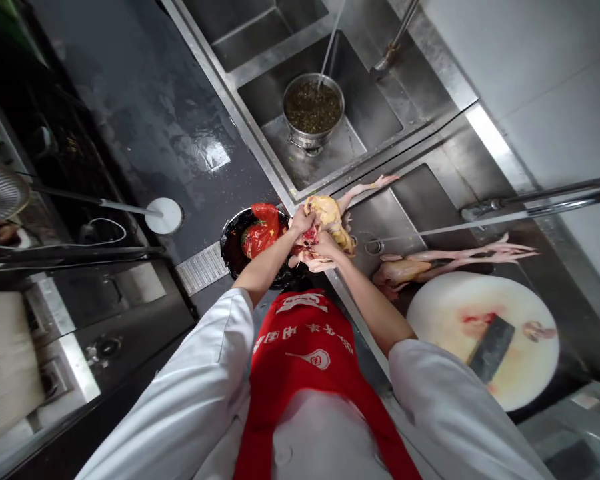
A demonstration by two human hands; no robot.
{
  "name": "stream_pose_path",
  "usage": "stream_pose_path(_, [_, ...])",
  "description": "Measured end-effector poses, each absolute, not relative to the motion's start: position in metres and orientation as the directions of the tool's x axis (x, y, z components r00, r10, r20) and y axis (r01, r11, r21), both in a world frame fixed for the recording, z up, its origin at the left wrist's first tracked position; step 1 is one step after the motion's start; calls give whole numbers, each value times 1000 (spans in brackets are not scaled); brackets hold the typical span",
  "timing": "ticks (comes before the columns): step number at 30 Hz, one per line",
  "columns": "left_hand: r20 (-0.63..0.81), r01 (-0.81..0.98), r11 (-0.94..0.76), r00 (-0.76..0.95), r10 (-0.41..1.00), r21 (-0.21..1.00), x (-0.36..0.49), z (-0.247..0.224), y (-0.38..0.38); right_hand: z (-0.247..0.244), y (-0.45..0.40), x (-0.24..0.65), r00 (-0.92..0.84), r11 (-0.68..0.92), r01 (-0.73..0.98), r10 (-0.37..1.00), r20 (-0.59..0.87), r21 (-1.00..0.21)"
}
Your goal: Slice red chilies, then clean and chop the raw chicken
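A raw plucked bird [330, 217] with yellowish skin is held over the sink's front edge, one leg stretched out to the upper right. My left hand [301, 221] is closed on its upper left side. My right hand [325, 245] grips it lower down, its fingers partly hidden in the meat. Red flesh shows between the two hands. Just left of the bird, a black bin [226, 250] holds a red plastic bag [263, 233]. A second raw bird [405, 270] lies in the sink to the right, its long legs pointing right.
On the round white cutting board [430, 313] lie a cleaver [493, 347] and a small piece of meat [539, 331]. Water runs into a metal pot [313, 110] in the far sink. Another faucet [480, 210] runs at right. A stove [105, 347] stands at left.
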State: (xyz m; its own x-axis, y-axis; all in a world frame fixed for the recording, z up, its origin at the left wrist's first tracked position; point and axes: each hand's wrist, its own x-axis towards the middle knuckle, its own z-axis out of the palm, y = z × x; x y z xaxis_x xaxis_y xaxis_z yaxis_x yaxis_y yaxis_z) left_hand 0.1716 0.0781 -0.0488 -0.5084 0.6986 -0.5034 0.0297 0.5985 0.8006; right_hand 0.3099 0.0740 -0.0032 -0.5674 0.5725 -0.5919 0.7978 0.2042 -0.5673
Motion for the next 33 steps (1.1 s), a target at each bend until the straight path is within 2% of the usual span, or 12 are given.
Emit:
stream_pose_path(3, [-517, 82, 665, -562, 646, 742, 179, -48, 74, -8, 68, 322, -588, 155, 765, 564, -579, -625])
stream_pose_path(6, [-507, 93, 682, -599, 620, 725, 182, -45, 72, -10, 66, 326, -593, 162, 757, 575, -563, -633])
stream_pose_path(11, [-474, 113, 663, -611, 633, 740, 183, -43, 71, -3, 65, 325, -574, 241, 800, 573, -585, -549])
stream_pose_path(16, [-464, 57, 613, -601, 651, 788, 184, -56, 67, 13, 57, 324, -533, 330, 844, 602, -595, -422])
stream_pose_path(21, [-439, 79, 604, -613, 657, 793, 184, -61, 65, 24, 43, 325, -512, 389, 859, 667, -542, -333])
stream_pose_path(29, [-416, 112, 568, -568, 710, 815, 177, -56, 72, 18, 33, 324, -492, 377, 870, 716, -496, -318])
stream_pose_path(33, [-422, 121, 571, -553, 718, 812, 176, -56, 74, 10, 32, 325, -484, 350, 869, 750, -451, -350])
